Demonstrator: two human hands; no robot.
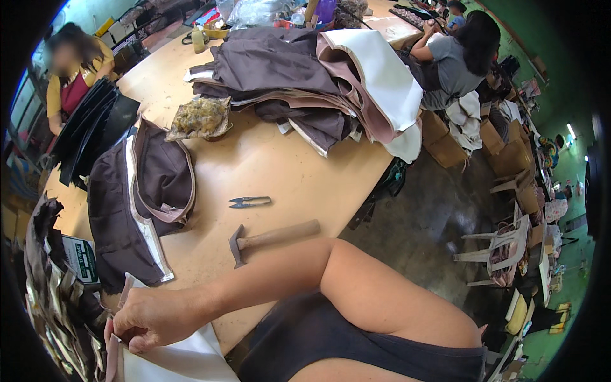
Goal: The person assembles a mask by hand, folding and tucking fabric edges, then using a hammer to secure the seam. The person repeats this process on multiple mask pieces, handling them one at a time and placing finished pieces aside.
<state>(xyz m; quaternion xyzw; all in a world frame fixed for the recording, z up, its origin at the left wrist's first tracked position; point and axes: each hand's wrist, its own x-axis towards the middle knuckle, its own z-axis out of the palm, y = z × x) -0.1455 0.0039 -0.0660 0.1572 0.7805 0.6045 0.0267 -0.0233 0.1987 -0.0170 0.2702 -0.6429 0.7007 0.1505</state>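
"In the head view, how does the right hand (149,318) grip?"
"Closed, apparently pinching the pink-edged white panel (178,358), perhaps to steady its edge; the panel spreads just below the grip."
"The left hand?"
"Out of sight; I can't tell."
"Why are the hammer (280,235) and snips (250,202) there?"
"Beyond the grip, rightward: probably parked within easy reach."

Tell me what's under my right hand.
Below your right hand shows a white sheet with a pinkish strip at its left. Whatever the hand itself covers, and what lies beneath the sheet, cannot be seen.
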